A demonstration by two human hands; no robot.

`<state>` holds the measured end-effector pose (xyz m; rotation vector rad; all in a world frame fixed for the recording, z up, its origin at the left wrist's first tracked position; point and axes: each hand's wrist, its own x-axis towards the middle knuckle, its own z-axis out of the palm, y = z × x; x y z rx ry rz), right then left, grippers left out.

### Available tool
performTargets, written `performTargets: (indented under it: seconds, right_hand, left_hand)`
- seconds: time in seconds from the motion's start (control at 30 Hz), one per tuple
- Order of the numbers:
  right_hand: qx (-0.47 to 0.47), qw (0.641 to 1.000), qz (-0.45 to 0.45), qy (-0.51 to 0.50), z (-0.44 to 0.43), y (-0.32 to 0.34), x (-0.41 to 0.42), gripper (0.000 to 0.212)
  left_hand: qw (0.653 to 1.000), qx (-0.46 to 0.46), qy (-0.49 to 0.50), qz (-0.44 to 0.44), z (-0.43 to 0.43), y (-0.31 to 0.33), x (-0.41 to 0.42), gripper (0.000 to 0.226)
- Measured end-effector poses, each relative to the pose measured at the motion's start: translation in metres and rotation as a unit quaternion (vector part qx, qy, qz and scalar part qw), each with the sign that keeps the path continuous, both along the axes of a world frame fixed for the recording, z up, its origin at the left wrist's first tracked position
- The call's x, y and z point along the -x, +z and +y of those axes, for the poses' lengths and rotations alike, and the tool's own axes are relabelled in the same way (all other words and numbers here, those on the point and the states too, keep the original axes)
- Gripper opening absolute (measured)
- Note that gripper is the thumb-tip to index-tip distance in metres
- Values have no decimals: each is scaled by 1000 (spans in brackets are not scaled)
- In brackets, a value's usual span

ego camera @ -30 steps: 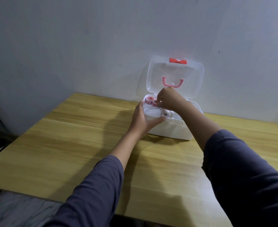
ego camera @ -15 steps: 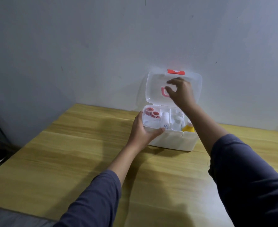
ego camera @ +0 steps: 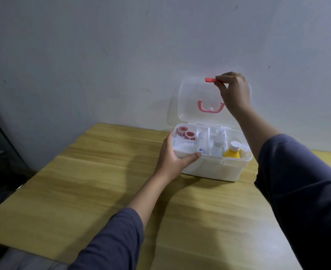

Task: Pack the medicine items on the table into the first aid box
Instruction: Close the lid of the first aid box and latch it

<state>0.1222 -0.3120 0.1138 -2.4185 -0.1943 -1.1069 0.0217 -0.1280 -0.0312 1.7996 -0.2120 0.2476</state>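
First aid box (ego camera: pixel 209 170), white translucent plastic, sits at the far edge of the light wooden worktop (ego camera: pixel 83 191), close to the grey wall (ego camera: pixel 102 55). Its clear plastic lid (ego camera: pixel 192 98) stands open and upright, leaning back toward the wall, with a pink curved carry handle (ego camera: pixel 209 108) on the lid panel and a red latch tab (ego camera: pixel 210 80) at the top edge. Left hand (ego camera: pixel 172 156) wraps the box's near-left corner, thumb along the front rim, fingers curled around the side wall. Right hand (ego camera: pixel 234 92) is raised to the lid's top edge, fingertips pinching the red latch tab. Inside the box's top tray: two red-and-white tape rolls (ego camera: pixel 186 133) in the rear-left section, a white tube with small print (ego camera: pixel 201 143) lying beside them, a small clear bottle (ego camera: pixel 217 147) near the middle, a yellow bottle with a white cap (ego camera: pixel 232 151) at the front right. Other white items in the tray are too indistinct to identify. Both forearms wear dark blue-grey sleeves (ego camera: pixel 118 240).
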Motion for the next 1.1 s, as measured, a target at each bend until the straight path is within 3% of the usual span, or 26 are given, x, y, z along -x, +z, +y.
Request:
performTargets:
  seconds: [0.3, 0.5, 0.6, 0.8, 0.93, 1.1]
  right_hand:
    - [36, 991, -101, 81, -8, -5, 77, 25]
    - [21, 991, -79, 107, -8, -53, 131, 22]
    - [30, 990, -43, 133, -13, -80, 147, 24]
    - [9, 988, 0, 156, -19, -106, 159, 16]
    - [-7, 986, 3, 165, -21, -114, 164, 17]
    - [-9, 986, -7, 168, -21, -118, 165, 17]
  left_hand:
    - [999, 34, -1, 4, -7, 8, -1, 82]
    - [999, 35, -30, -5, -15, 6, 3, 81]
    - [998, 47, -31, 15, -16, 6, 1, 94]
    - [996, 52, -70, -2, -6, 1, 2, 85]
    - [995, 70, -71, -13, -4, -3, 3, 65]
    - [995, 58, -74, -18, -4, -5, 2, 74]
